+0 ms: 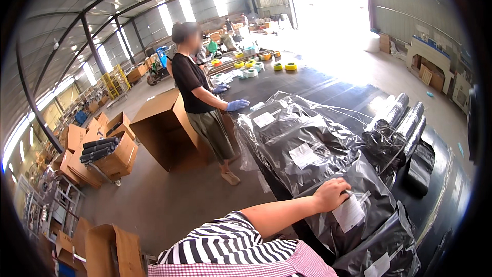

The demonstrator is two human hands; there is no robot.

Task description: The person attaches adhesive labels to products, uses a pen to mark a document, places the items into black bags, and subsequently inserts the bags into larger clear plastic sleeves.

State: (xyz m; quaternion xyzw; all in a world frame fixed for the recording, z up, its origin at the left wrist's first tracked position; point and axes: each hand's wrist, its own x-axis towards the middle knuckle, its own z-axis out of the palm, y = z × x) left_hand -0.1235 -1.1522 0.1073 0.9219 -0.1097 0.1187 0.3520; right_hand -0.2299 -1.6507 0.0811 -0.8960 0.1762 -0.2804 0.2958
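My left hand [332,195] reaches in from the lower edge, its arm in a black-and-white striped sleeve. The fingers are curled and closed on a black-looking plastic bag [369,228], right at the top edge of a white paper label [350,213]. Exactly what the fingertips pinch is partly hidden. Farther along the dark table [318,82] lie more such bags [328,138], with white labels [304,155] on them. Another bag with a label [378,266] is nearest to me. My right hand is out of view.
Black film-wrapped rolls [392,123] lie to the right. Across the table's left edge stands a co-worker [192,82], one blue-gloved hand [237,105] on the tabletop. Yellow tape rolls [290,66] sit farther back. Cardboard boxes [159,113] stand on the floor at left.
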